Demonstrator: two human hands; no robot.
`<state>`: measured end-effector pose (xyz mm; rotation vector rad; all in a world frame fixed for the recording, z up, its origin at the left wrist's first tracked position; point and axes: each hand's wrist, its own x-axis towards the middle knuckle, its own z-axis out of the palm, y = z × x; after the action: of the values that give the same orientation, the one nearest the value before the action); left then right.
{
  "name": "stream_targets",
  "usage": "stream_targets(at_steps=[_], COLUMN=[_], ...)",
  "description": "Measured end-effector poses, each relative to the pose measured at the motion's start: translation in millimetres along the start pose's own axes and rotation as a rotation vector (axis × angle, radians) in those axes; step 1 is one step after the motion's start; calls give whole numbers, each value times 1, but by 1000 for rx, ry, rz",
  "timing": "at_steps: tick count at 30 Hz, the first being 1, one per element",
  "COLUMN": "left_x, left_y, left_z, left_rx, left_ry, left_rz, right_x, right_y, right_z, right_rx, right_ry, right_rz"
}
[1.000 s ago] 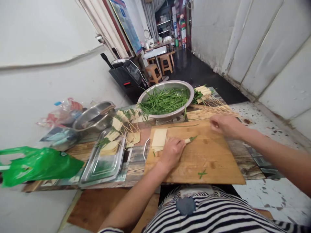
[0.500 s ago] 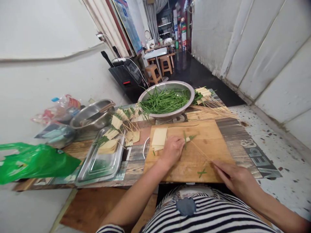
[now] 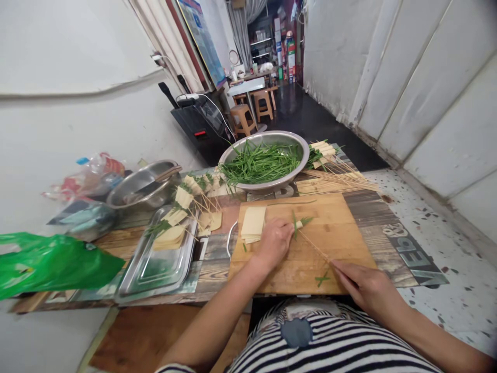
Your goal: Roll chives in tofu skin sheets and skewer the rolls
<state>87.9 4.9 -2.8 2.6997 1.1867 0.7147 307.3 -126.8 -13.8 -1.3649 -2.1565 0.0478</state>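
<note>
I have the left hand [image 3: 276, 241] clamping the roll [image 3: 299, 224]; below-right of it, the right hand [image 3: 367, 283] pinches the skewer [image 3: 316, 246], aimed at it.

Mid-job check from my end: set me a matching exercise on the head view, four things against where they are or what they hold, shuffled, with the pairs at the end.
Things
1. Left hand
2. Right hand
3. Metal tray
4. Large bowl

Places and states
A. Has a stack of pale sheets lying in it
B. Grips a thin stick
C. Stands beyond the far edge of the cutting board, heaped with green stalks
D. Holds a small pale roll on the cutting board

Pairs: 1-D, 2-B, 3-A, 4-C
</note>
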Motion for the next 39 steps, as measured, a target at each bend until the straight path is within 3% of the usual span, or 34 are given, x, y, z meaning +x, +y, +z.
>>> stream_targets(at_steps=[12, 27, 39], left_x=[2, 0, 0], left_y=[-1, -2, -3], left_z=[0, 4, 4], left_rx=[-44, -23, -44], left_ry=[-15, 15, 10], left_rz=[-2, 38, 54], right_x=[1, 9, 69], right_y=[-1, -2, -8], right_z=[-1, 5, 6], right_rx=[-8, 14, 33], right_ry=[30, -111, -214], right_rz=[-10, 53, 108])
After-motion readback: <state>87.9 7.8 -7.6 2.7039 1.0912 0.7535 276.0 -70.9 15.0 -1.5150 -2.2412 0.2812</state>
